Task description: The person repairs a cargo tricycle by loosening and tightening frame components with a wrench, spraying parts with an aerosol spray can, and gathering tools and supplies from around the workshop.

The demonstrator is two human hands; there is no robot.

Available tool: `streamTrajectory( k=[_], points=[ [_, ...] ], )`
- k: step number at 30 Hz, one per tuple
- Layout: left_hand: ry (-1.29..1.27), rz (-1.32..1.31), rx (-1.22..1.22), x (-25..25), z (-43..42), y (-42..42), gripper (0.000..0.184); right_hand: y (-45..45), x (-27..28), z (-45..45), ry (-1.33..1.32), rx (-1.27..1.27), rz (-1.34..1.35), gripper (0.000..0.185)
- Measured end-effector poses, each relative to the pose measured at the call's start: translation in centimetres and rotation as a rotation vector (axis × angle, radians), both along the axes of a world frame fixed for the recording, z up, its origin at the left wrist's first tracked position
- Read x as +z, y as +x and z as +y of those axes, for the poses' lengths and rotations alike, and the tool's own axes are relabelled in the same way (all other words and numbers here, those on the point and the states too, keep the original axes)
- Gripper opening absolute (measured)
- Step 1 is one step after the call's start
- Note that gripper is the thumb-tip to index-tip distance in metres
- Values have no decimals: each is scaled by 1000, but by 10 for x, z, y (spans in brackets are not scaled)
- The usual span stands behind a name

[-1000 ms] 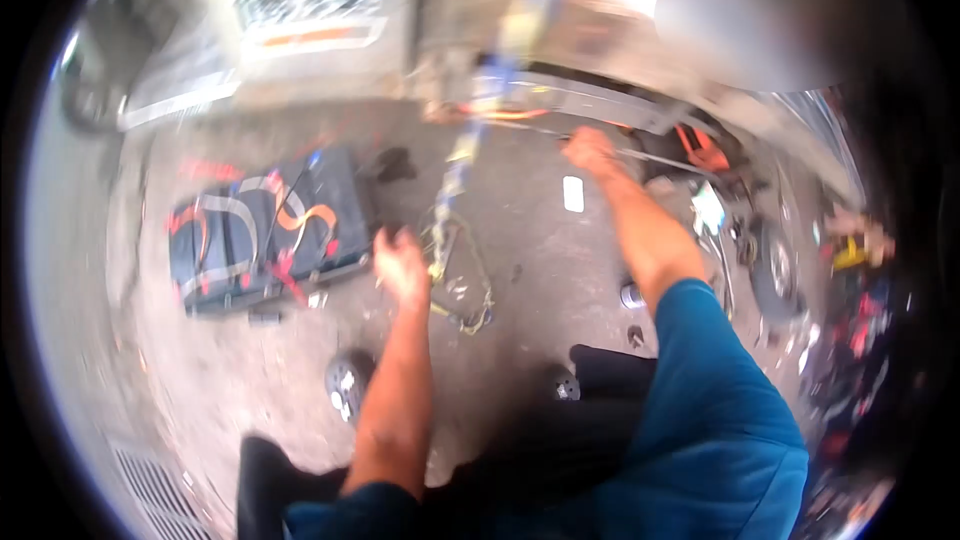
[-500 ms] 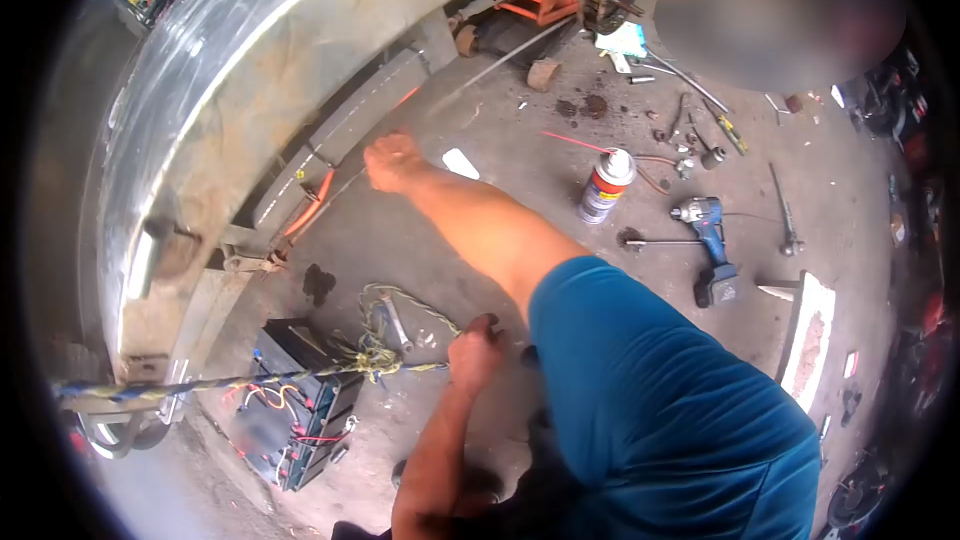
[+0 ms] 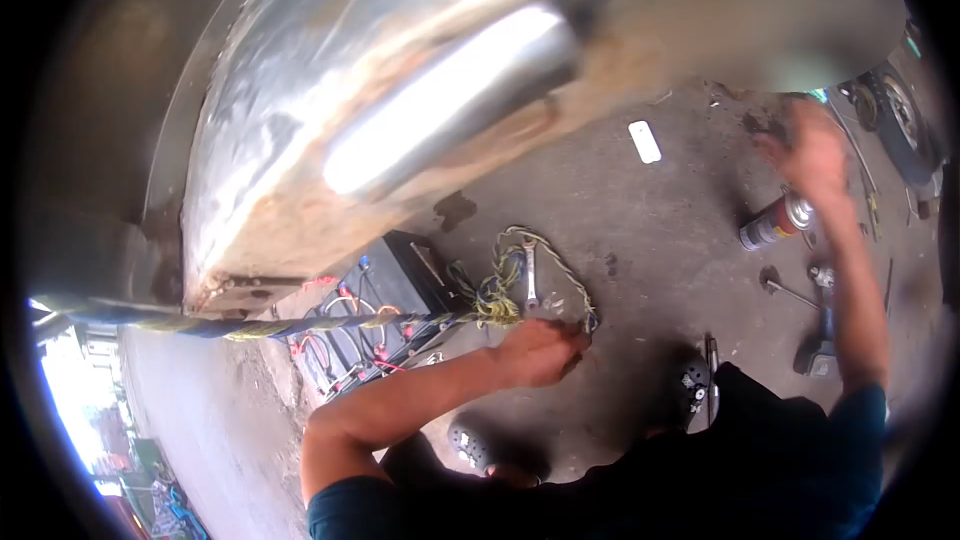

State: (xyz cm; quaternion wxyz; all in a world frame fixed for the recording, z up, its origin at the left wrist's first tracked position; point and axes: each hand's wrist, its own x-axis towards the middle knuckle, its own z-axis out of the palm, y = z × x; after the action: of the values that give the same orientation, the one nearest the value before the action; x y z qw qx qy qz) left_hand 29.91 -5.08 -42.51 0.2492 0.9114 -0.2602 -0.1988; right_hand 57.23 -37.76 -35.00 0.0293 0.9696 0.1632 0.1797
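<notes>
My left hand [image 3: 545,350] is closed on a yellow and blue rope [image 3: 562,265], low in the middle of the head view. The rope bunches into a tangle beside it, and a taut length runs off left past the metal panel. A combination wrench [image 3: 531,275] lies on the floor inside the rope's loop. My right hand [image 3: 815,155], smeared by motion, is reached out at the right, thumb apart from the fingers, and looks to hold nothing. Just below it is a spray can [image 3: 775,223]. A cordless impact driver [image 3: 821,340] lies beside my right forearm, partly hidden by it.
A large curved metal body panel [image 3: 300,230] with a shiny tube [image 3: 450,100] fills the upper left, close to my head. Under its edge stands a black box [image 3: 405,275] with colored wires. A white flat rectangle [image 3: 645,142] lies on the concrete. A wheel [image 3: 900,120] is at far right.
My right hand has swung from beside the vehicle's underside over to the right, near the spray can. My left hand still grips the rope. The view has shifted, with the metal panel now closer.
</notes>
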Motion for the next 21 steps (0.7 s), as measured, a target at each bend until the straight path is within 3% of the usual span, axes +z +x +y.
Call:
streamTrajectory(
  k=[2,3,5,9,11,14,17,19,21],
  points=[
    [-15,30,-64,-7,6,-17,22,-20,13,-34,277,-224,32,74],
    [-16,41,-94,-6,9,-23,22,-19,-16,-72,305,-102,-70,83],
    [-4,69,-144,-3,16,-32,23,-47,-37,-81,536,-127,79,84],
    [2,93,-156,-5,25,-35,24,-50,-93,-108,656,-212,377,69],
    [-20,75,-108,-10,27,-37,24,-43,-111,-107,871,-186,507,59],
    [-95,22,-16,-20,22,-41,24,-31,-124,-106,1072,-101,455,47],
    [-159,-23,73,-16,17,-44,30,-35,-122,-91,999,38,395,48],
    [-165,-33,119,-7,13,-44,39,-49,-108,-68,751,8,484,55],
    [-217,-134,259,1,7,-45,59,-85,-67,-11,503,146,493,58]
  ],
)
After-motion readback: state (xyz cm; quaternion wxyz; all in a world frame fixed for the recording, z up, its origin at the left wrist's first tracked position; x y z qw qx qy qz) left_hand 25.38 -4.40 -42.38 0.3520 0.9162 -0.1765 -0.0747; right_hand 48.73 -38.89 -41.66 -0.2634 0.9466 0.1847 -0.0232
